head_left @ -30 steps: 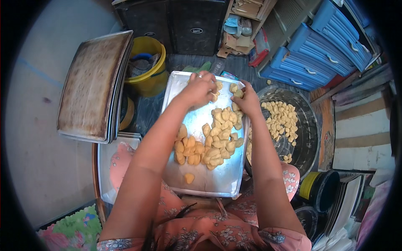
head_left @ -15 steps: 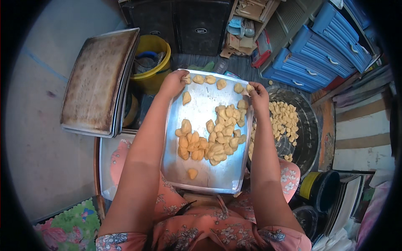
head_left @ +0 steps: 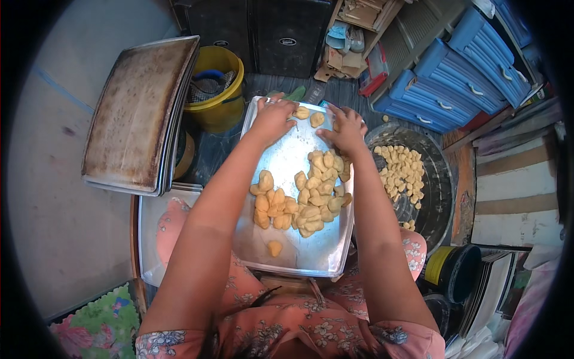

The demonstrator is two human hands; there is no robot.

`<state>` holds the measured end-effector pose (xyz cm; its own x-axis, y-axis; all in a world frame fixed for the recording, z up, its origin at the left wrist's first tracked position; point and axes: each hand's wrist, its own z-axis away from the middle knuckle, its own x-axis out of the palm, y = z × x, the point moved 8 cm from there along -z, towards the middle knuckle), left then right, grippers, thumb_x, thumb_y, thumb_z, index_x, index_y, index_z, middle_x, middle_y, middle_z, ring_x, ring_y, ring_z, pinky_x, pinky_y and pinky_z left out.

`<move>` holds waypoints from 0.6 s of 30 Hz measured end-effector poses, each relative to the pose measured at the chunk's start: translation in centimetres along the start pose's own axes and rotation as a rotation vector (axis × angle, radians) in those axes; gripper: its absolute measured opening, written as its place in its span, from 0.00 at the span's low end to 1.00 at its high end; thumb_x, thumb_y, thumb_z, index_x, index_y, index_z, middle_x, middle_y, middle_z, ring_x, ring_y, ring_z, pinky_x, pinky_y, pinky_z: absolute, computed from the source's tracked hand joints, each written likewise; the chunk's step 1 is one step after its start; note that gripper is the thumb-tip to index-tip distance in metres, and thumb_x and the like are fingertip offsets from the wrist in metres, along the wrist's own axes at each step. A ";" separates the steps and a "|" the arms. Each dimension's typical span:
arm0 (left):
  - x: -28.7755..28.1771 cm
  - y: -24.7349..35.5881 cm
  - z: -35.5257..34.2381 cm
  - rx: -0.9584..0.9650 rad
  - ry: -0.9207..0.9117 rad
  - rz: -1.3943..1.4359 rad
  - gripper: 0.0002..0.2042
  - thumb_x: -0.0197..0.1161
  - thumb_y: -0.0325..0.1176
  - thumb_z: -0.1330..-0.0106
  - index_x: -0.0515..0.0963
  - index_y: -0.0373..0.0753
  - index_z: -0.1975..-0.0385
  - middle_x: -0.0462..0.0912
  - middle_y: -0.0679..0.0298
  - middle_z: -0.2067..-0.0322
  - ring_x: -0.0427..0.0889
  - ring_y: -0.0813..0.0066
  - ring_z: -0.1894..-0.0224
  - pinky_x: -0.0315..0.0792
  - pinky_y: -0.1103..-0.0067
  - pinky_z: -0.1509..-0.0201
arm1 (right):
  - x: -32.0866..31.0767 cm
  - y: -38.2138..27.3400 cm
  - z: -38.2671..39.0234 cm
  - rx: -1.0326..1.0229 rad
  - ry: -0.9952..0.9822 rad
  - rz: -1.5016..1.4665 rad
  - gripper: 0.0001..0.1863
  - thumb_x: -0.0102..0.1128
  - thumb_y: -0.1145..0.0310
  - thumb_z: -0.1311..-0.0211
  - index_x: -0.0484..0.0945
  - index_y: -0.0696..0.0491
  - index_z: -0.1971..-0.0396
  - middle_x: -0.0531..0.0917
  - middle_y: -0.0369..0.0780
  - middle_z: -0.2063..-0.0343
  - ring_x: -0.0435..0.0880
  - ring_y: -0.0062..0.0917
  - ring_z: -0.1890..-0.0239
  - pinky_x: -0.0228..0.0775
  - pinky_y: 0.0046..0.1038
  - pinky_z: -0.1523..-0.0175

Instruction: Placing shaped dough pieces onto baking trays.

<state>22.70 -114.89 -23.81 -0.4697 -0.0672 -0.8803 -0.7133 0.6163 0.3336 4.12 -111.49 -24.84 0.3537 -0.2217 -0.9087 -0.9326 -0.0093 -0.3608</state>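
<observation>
A metal tray (head_left: 287, 152) rests across my lap, with a large cluster of tan dough pieces (head_left: 317, 218), an orange-tinted group (head_left: 275, 203) left of it, and a lone piece (head_left: 275, 248) near the bottom. At the far edge, my left hand (head_left: 274, 119) lies over the left corner, fingers apart, beside two dough pieces (head_left: 317, 119). My right hand (head_left: 345, 128) is spread over the far right part of the tray, thumb pointing left. Whatever lies directly under both palms is hidden.
Stained trays (head_left: 134, 113) are stacked left, beside a yellow bucket (head_left: 212, 113) and lower trays (head_left: 152, 233). A black tub (head_left: 442, 191) holding many small dough pieces stands right, below blue drawers (head_left: 454, 84). Dark containers (head_left: 460, 272) stand lower right; black cabinets (head_left: 281, 24) stand at the back.
My hands went out to the tray's far corners, then both moved inward over the dough pieces along that edge, hiding several. The top row of pieces is spaced wider than a second ago.
</observation>
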 end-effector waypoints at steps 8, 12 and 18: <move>2.0 0.5 -0.7 -0.023 -0.009 -0.010 0.18 0.62 0.36 0.44 0.76 0.43 0.53 0.80 0.60 0.55 0.67 0.60 0.40 0.48 0.58 0.38 | 2.1 0.6 -1.4 -0.015 -0.096 -0.053 0.36 0.72 0.49 0.61 0.74 0.38 0.46 0.70 0.40 0.47 0.64 0.35 0.42 0.49 0.46 0.40; 1.5 1.4 -0.7 0.008 0.005 0.021 0.19 0.62 0.36 0.45 0.75 0.43 0.51 0.78 0.60 0.52 0.65 0.60 0.38 0.47 0.58 0.38 | 0.3 2.4 -0.4 -0.025 0.046 -0.136 0.28 0.71 0.55 0.59 0.78 0.41 0.52 0.72 0.38 0.51 0.67 0.35 0.46 0.56 0.40 0.44; 0.1 -0.4 -0.9 -0.065 0.011 0.096 0.24 0.65 0.38 0.49 0.74 0.46 0.48 0.73 0.63 0.46 0.61 0.62 0.36 0.46 0.59 0.37 | -0.1 3.3 -0.3 0.048 -0.022 -0.156 0.24 0.70 0.57 0.58 0.80 0.42 0.55 0.75 0.38 0.61 0.69 0.36 0.52 0.58 0.38 0.47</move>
<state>22.53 -115.82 -23.71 -0.5434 -0.0192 -0.8393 -0.6966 0.5682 0.4381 0.96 -111.78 -25.92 0.4959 -0.1994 -0.8452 -0.8620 0.0045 -0.5068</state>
